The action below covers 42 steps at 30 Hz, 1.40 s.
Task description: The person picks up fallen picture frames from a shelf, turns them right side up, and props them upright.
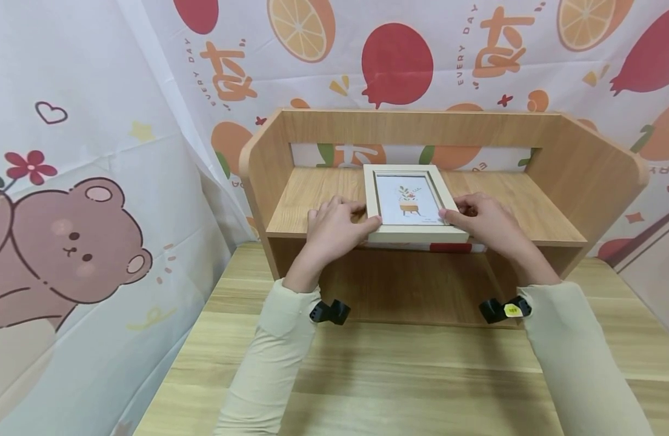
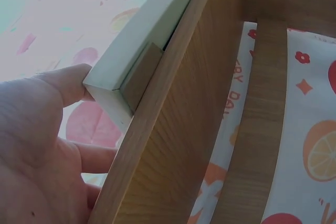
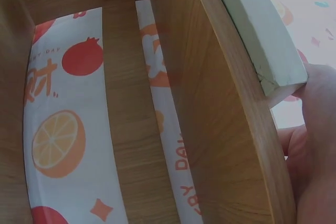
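A cream picture frame [image 1: 416, 233] lies face up on the upper shelf [image 1: 323, 194] of a small wooden desk rack, its near edge along the shelf's front. The print [image 1: 408, 200] inside shows a potted plant. My left hand [image 1: 334, 233] holds the frame's near left corner, thumb on the border and fingers beside it. At the near right corner my right hand [image 1: 489, 221] grips likewise, its thumb over the border. In the left wrist view a brown piece [image 2: 143, 74] shows under the frame's corner. The right wrist view shows the other corner [image 3: 278, 80] against the right thumb.
The rack's side panels [image 1: 266, 175] [image 1: 596, 175] rise on both sides, with a back rail [image 1: 422, 128] behind. Below is a lower compartment [image 1: 405, 284]. The rack stands on a wooden table [image 1: 422, 375]. Printed cloth [image 1: 476, 60] hangs behind and at the left.
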Tool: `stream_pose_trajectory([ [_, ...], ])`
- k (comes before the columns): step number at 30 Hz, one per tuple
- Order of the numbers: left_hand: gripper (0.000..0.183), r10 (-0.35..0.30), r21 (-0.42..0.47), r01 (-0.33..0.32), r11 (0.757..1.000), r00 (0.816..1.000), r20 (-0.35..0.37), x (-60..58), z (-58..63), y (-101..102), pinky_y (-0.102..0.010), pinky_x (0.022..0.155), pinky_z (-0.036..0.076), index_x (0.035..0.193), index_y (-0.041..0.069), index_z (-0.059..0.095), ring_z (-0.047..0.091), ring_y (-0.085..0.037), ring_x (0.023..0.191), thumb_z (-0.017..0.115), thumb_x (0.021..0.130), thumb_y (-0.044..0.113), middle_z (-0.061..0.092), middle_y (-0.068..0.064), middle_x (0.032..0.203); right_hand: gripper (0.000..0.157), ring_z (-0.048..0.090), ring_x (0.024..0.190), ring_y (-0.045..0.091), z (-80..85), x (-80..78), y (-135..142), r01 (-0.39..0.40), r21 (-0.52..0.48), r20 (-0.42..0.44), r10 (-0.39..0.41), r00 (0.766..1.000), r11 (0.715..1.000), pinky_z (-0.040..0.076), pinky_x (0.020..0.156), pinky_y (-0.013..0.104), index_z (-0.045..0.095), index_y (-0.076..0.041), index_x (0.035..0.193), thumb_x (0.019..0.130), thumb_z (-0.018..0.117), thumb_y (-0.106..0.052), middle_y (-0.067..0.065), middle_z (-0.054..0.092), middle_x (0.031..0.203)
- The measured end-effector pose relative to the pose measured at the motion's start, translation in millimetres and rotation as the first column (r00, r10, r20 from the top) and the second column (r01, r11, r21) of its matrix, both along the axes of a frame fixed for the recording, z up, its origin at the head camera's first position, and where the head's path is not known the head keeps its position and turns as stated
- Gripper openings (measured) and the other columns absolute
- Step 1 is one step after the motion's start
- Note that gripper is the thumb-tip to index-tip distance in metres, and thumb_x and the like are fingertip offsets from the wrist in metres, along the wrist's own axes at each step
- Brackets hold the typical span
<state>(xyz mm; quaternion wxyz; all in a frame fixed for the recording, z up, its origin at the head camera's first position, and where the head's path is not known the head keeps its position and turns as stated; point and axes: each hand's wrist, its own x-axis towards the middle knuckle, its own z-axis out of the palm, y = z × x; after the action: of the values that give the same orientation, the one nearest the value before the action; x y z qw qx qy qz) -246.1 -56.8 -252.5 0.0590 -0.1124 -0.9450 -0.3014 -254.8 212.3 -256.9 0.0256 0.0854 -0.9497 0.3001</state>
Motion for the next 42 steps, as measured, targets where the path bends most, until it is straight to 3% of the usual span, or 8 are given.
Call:
stream_pose_trajectory([
  [4,0.056,-0.008,0.03,0.008,1.0,1.0,0.005,-0.1,0.2,-1.1,-0.043,0.087,0.027,0.131,0.014,0.061,0.048,-0.022,0.107,0.063,0.087,0.048,0.058,-0.004,0.12,0.071,0.045,0.104,0.028,-1.1,0.9,0.4,0.011,-0.026,-0.001,-0.011,1.0,1.0,0.036,0.074,0.033,0.05,-0.004,0.137,0.09,0.053,-0.058,0.017,0.054,0.121],
  [12,0.061,-0.046,0.113,0.043,0.993,0.999,0.024,-0.4,2.1,-3.3,-0.042,0.087,0.025,0.136,0.016,0.056,0.052,-0.019,0.106,0.068,0.085,0.045,0.063,-0.001,0.125,0.068,0.043,0.1,0.025,-0.3,0.9,1.5,0.022,-0.126,0.025,-0.019,1.0,0.992,0.036,0.072,0.032,0.049,-0.005,0.137,0.09,0.058,-0.054,0.016,0.052,0.109],
  [19,0.063,-0.049,0.218,0.035,0.975,0.997,0.063,0.4,2.2,-2.6,-0.042,0.094,0.022,0.137,0.013,0.054,0.057,-0.016,0.118,0.072,0.083,0.041,0.065,-0.001,0.128,0.068,0.042,0.103,0.025,-0.1,1.5,2.2,-0.002,-0.177,0.03,0.008,1.0,0.984,0.037,0.077,0.032,0.045,-0.005,0.14,0.091,0.059,-0.049,0.016,0.05,0.117],
  [31,0.069,-0.076,0.303,0.056,0.951,0.996,0.055,0.4,0.4,-3.6,-0.043,0.103,0.022,0.141,0.013,0.048,0.056,-0.016,0.116,0.074,0.082,0.037,0.066,0.001,0.124,0.065,0.045,0.103,0.021,-2.8,4.1,8.6,-0.016,-0.248,-0.008,0.015,1.0,0.969,0.041,0.078,0.025,0.043,-0.013,0.145,0.092,0.06,-0.046,0.012,0.054,0.122],
  [37,0.071,-0.103,0.377,0.08,0.923,0.994,0.039,-2.3,1.3,-1.7,-0.041,0.102,0.029,0.142,0.013,0.046,0.055,-0.016,0.114,0.077,0.081,0.031,0.064,-0.001,0.125,0.057,0.047,0.098,0.016,-3.0,3.6,14.2,-0.033,-0.316,-0.058,0.015,0.998,0.948,0.04,0.076,0.022,0.046,-0.021,0.144,0.093,0.061,-0.039,0.001,0.056,0.112],
  [42,0.072,-0.113,0.448,0.092,0.889,0.993,0.021,-2.8,0.1,2.3,-0.038,0.094,0.04,0.142,0.012,0.046,0.054,-0.019,0.11,0.079,0.08,0.025,0.062,-0.003,0.125,0.06,0.044,0.1,0.016,-4.5,3.7,16.0,-0.013,-0.359,-0.051,-0.005,0.999,0.933,0.039,0.075,0.025,0.04,-0.031,0.147,0.092,0.06,-0.043,0.002,0.054,0.118],
])
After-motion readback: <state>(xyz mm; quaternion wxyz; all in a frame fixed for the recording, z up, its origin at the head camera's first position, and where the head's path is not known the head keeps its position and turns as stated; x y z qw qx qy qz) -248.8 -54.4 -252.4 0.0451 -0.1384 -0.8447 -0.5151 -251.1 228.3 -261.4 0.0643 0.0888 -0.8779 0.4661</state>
